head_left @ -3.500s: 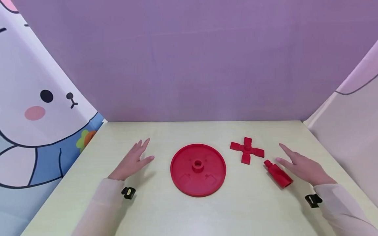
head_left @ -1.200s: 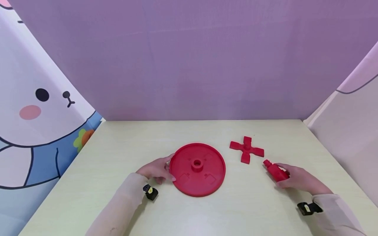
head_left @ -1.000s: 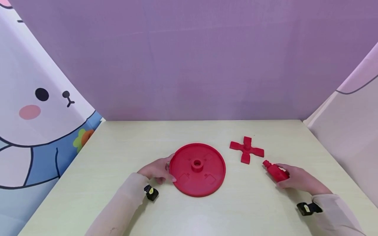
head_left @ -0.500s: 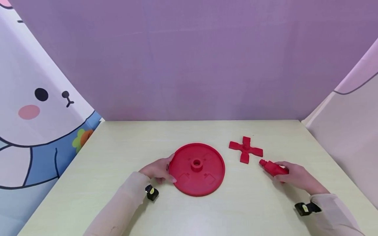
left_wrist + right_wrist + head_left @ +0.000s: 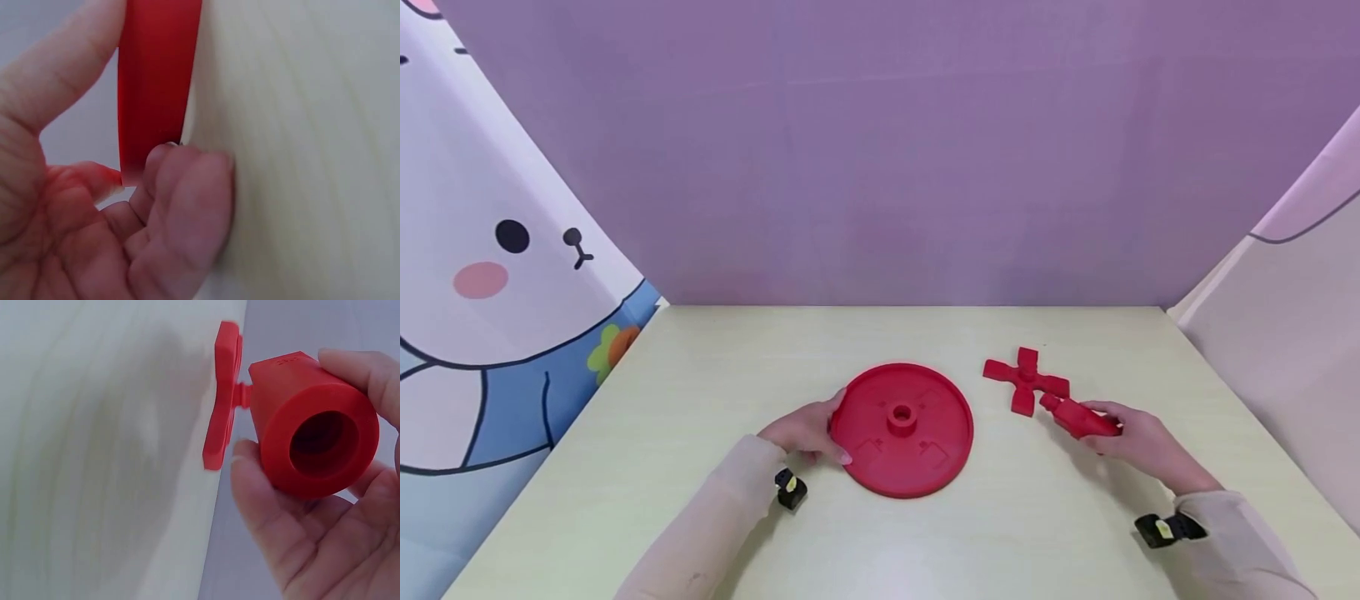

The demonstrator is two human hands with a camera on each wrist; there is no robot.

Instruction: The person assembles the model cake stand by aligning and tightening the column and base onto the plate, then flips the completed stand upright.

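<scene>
A red round disc point(image 5: 868, 467) with a raised rim and a hollow hub lies on the table, mid-front in the head view. My left hand point(image 5: 807, 430) grips its left edge. In the left wrist view the disc's side wall point(image 5: 156, 75) stands between thumb and curled fingers. My right hand point(image 5: 1138, 442) holds a red bottle-shaped piece point(image 5: 1081, 419) above the table, narrow stepped neck toward the left. Its round hollow base point(image 5: 356, 431) faces the right wrist camera. A red four-armed cross point(image 5: 1025, 380) lies just beyond the neck, with a small stub at its centre.
The pale wood-grain table point(image 5: 925, 550) ends at a purple backdrop point(image 5: 880, 167). A cloth with a cartoon animal point(image 5: 512, 333) hangs at the left, and a pale cloth point(image 5: 1285, 358) closes the right side. Black wrist devices sit at both sleeves.
Both hands came to the parts and took hold. Since then my right hand has raised the bottle-shaped piece and carried it left toward the cross. The disc and cross stay in place.
</scene>
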